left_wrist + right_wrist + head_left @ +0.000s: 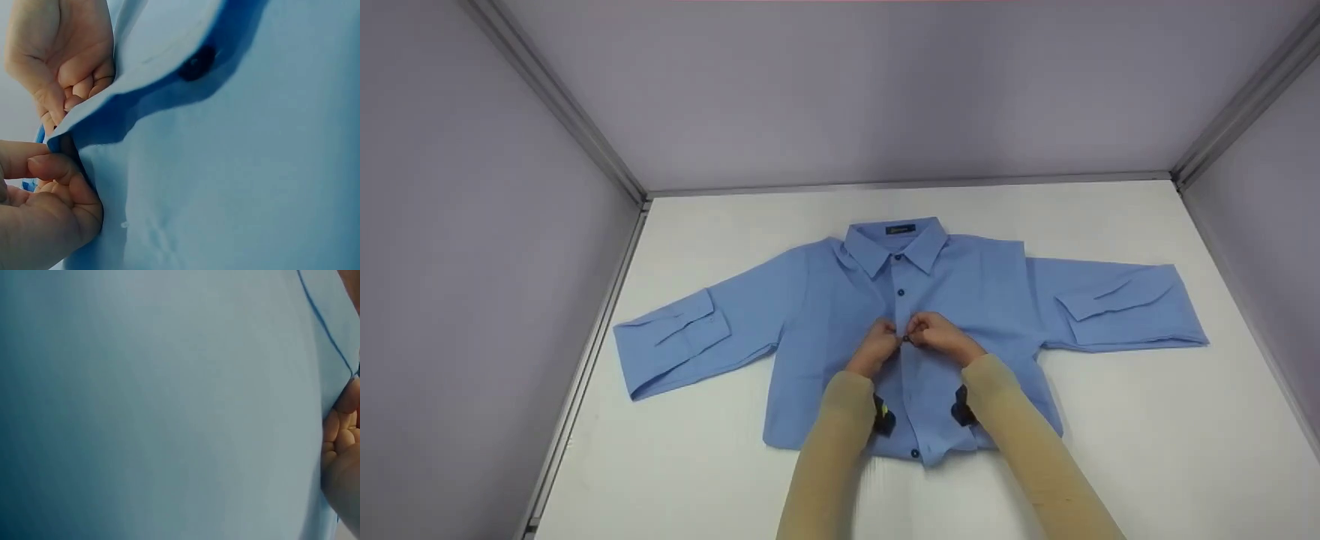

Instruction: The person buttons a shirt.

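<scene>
Centre frame, the left hand (877,346) and right hand (943,336) pinched the shirt (930,386) beside a button (906,339); keeping it taut appeared advisable.

Shirt (926,382) from overhead and close wrist views

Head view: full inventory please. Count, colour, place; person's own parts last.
Shirt: 1, blue, on the table, collar away from the person
Buttons: 4 visible, dark, down the shirt front
Label: 1, black, inside collar
Table: 1, white, under the shirt
Walls: 3, greyish, left, back, right
Rails: several, grey, along wall edges
Wrist units: 2, black, one per wrist
Sleeves: 2, tan, on forearms
Left hand: 1, bare, at shirt front
Right hand: 1, bare, beside it
</scene>
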`<act>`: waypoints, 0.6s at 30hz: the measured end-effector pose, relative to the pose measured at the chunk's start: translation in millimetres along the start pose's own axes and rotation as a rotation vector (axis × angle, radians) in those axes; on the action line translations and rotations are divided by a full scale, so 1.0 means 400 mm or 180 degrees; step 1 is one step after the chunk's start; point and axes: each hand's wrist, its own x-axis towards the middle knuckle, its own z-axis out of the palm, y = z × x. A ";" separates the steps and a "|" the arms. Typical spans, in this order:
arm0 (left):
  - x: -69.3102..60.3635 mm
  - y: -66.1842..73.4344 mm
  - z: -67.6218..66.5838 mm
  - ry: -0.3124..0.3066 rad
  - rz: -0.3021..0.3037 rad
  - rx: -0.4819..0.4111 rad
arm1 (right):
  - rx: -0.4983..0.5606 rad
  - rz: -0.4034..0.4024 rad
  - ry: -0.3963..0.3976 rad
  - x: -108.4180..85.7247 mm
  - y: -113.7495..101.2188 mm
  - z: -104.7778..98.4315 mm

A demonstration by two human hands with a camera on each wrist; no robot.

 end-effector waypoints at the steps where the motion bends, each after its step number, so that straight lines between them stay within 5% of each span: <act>1: -0.015 0.015 -0.004 -0.0022 -0.0044 -0.0055 | 0.0010 0.0009 -0.0003 -0.001 0.002 0.000; 6: -0.103 0.127 -0.027 -0.0068 -0.0314 -0.0152 | 0.0072 0.0010 -0.0013 -0.001 0.011 -0.002; 10: -0.135 0.172 -0.037 -0.0085 -0.0281 -0.0164 | 0.0111 -0.0023 -0.0017 0.001 0.013 -0.006; 15: -0.193 0.241 -0.049 -0.0073 -0.0459 0.0253 | 0.0073 -0.0014 0.0008 0.014 0.030 -0.011; 18: -0.223 0.260 -0.063 -0.0242 -0.0445 0.0516 | 0.0019 0.0031 0.0066 0.027 0.056 -0.011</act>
